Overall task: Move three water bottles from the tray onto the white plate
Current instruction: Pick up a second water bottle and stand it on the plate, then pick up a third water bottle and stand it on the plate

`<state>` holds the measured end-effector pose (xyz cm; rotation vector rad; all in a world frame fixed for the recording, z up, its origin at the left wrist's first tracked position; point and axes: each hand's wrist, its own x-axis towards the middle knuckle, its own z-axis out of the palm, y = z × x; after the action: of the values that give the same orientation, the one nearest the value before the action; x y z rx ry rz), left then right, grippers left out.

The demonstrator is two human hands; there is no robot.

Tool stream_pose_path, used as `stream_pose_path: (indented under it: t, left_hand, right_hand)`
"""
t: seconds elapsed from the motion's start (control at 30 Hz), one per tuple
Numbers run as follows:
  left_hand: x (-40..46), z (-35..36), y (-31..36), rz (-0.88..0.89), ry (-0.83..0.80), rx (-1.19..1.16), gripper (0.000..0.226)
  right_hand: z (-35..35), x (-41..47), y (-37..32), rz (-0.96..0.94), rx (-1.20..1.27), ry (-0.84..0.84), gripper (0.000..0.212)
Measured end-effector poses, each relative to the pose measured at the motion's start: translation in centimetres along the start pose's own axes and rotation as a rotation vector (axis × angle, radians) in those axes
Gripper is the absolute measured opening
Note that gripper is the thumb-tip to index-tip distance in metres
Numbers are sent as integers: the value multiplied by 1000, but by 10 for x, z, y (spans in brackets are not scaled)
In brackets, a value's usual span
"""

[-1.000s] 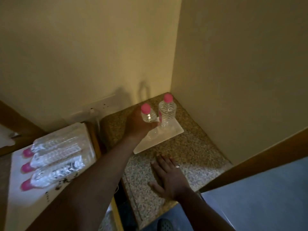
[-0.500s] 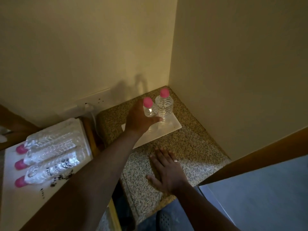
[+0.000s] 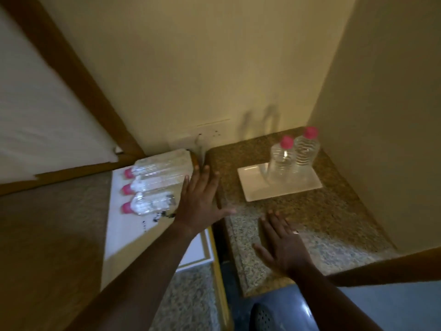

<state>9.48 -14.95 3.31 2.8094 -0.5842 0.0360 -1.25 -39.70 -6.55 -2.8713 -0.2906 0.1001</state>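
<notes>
Two clear water bottles with pink caps stand upright on the white plate [image 3: 256,187]: the nearer bottle [image 3: 281,161] and the farther bottle [image 3: 306,151], side by side. Three more pink-capped bottles lie on their sides on the white tray [image 3: 124,230]: back bottle [image 3: 157,167], middle bottle [image 3: 155,182], front bottle [image 3: 150,203]. My left hand [image 3: 199,199] hovers open, fingers spread, over the gap at the lying bottles' bases, holding nothing. My right hand [image 3: 284,244] rests flat and open on the granite counter, in front of the plate.
The plate sits on a speckled granite counter [image 3: 334,211] in a wall corner. A wall socket plate [image 3: 205,136] is behind the gap between tray and counter. A wooden-framed panel [image 3: 59,91] rises at the left. A blue perforated object [image 3: 274,316] lies below.
My left hand let go of the nearer bottle, which now stands on the plate, and swung left toward the tray's bottles. The camera turned left; my right hand stayed flat.
</notes>
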Motion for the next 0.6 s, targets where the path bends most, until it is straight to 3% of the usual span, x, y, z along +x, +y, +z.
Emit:
stream_pose_path:
  t: [0.33, 0.47, 0.6]
  left_hand:
    - [-74, -15, -101, -187, -124, 186, 87]
    - [-63, -18, -102, -200, -95, 295, 66]
    - [-52, -28, -104, -246, -71, 380, 70]
  right_hand:
    - [19, 14, -61, -78, -12, 61, 82]
    - [24, 14, -60, -68, -50, 100, 81]
    - [22, 15, -60, -65, -71, 97, 81]
